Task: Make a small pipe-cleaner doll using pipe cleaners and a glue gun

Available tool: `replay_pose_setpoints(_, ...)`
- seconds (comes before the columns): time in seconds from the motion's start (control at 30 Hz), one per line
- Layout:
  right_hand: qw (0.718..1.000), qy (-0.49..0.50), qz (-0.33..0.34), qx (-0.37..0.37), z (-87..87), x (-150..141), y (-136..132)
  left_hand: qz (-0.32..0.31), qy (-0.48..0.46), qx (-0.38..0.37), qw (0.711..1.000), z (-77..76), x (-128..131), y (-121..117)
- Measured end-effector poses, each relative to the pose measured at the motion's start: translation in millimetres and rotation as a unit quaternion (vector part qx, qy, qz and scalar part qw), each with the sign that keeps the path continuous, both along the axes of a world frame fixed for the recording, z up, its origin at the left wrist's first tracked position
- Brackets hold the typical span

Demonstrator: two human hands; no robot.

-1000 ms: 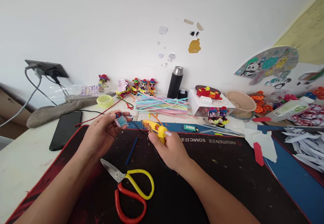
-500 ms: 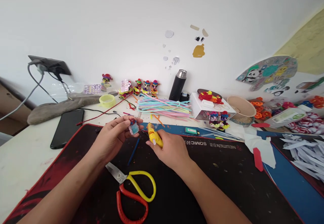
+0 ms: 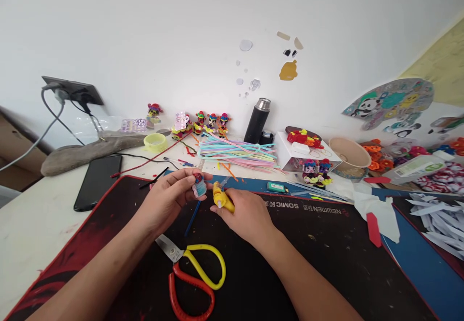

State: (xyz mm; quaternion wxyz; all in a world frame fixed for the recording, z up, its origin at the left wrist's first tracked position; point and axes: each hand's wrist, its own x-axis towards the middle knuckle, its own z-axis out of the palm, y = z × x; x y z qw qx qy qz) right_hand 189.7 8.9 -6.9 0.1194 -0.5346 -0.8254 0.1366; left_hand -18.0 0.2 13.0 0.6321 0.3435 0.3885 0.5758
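Observation:
Between the thumb and fingers of my left hand (image 3: 177,188) is a small fuzzy figure piece (image 3: 199,186), light blue and pink with a dark red top. My right hand (image 3: 246,212) is wrapped round a yellow hot glue gun (image 3: 222,199), whose pale nozzle tip shows low at its front. A clear glue stick (image 3: 225,182) juts out behind it. The gun is a short way right of the figure piece, apart from it. Below both hands, scissors (image 3: 197,272) with one red and one yellow handle lie on the dark mat (image 3: 308,263). A thin blue stick (image 3: 192,218) lies beside them.
A bundle of pastel pipe cleaners (image 3: 237,151) lies behind my hands, near a black thermos (image 3: 257,120). Finished fuzzy figures (image 3: 212,123) stand by the wall. A phone (image 3: 97,183) is at left. On the right are a white box (image 3: 304,154) and a bowl (image 3: 350,154).
My left hand has shifted slightly right with the figure piece, which is now more upright. The glue gun has turned a little, and its clear stick shows more. The view has moved slightly.

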Motion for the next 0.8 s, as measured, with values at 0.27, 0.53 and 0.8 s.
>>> replay_pose_setpoints(0.27,0.998,0.028,0.037,-0.032,3.0,4,-2,0.008,0.014,0.001,1.000,-0.8,0,0)
replay_pose_setpoints(0.53,0.976,0.216,0.006,-0.022,1.5,6,-5,-0.012,0.085,0.019,0.996,-10.2,1,-2)
replay_pose_setpoints(0.8,0.905,0.408,-0.033,-0.112,-1.2,1,-7,-0.041,0.224,0.062,0.972,-16.0,3,-4)
